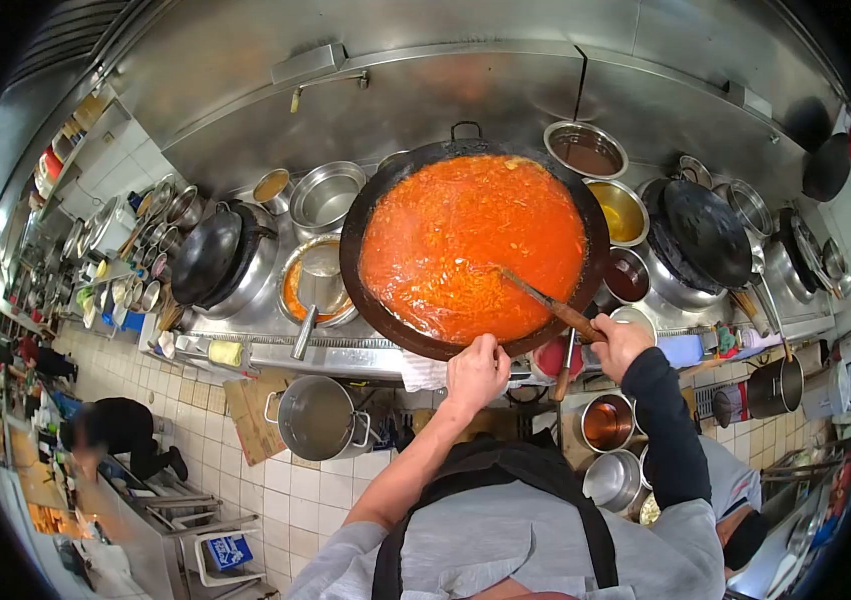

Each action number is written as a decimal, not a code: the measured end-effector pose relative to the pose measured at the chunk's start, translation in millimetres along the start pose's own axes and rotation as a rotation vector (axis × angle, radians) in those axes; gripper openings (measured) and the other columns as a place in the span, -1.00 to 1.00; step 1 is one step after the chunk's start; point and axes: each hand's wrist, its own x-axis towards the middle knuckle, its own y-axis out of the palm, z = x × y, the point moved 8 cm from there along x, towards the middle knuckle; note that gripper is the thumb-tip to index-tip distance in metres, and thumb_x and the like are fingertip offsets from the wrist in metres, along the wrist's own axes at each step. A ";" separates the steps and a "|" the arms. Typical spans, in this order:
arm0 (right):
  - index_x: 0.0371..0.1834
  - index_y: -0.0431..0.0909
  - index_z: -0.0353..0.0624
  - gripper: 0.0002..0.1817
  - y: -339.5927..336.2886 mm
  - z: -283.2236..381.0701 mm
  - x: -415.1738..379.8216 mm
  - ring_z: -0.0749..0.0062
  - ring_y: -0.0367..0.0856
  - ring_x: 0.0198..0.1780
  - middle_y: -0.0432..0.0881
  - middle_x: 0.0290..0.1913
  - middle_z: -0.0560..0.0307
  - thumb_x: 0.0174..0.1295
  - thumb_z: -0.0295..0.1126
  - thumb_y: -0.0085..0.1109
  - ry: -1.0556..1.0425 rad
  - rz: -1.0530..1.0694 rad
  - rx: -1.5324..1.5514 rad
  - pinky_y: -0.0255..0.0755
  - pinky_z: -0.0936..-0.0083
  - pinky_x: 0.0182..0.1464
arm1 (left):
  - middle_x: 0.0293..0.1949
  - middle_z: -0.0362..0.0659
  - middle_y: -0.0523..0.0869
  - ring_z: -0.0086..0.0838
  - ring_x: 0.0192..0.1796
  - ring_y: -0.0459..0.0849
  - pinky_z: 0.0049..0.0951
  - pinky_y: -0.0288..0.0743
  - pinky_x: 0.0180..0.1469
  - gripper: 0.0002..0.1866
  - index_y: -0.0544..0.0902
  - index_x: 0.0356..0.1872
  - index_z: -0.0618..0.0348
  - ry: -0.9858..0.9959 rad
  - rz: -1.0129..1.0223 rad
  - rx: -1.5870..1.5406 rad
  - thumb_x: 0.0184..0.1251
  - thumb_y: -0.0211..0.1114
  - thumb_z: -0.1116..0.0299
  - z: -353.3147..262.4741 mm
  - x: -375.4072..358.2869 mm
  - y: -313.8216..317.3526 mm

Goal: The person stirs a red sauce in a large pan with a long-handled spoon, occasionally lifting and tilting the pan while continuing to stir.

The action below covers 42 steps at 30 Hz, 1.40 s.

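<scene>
A large black wok (353, 255) full of orange-red sauce (466, 250) sits on the range in front of me. My right hand (622, 348) is wrapped round the wooden handle of a long wok spatula (571, 317); its metal shaft runs into the sauce, where the head is hidden. At the near rim, my left hand (478, 374) is closed with its fingers curled over the wok's edge. A white cloth (425, 370) hangs just left of that hand. Below the right hand, another wooden-handled tool (564, 380) leans at the range's front edge.
Left of the wok are a strainer (322, 262) over a pot and a steel bowl (329, 197). Bowls of dark sauce (587, 150) and yellow liquid (618, 210) stand right. A stockpot (316, 420) is below. One person (126, 435) bends at left; another (736, 490) is close at right.
</scene>
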 end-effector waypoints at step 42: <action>0.30 0.62 -0.35 -0.57 66.0 21.0 12.2 -0.03 0.91 0.02 0.87 -0.04 -0.27 0.51 -0.32 0.42 -0.193 0.188 0.522 0.71 0.21 0.12 | -0.36 0.02 0.74 0.07 -0.40 0.79 0.04 0.68 -0.36 -0.82 0.55 -0.20 0.15 0.054 -0.053 0.011 0.43 0.42 0.40 -4.8 -1.3 -3.7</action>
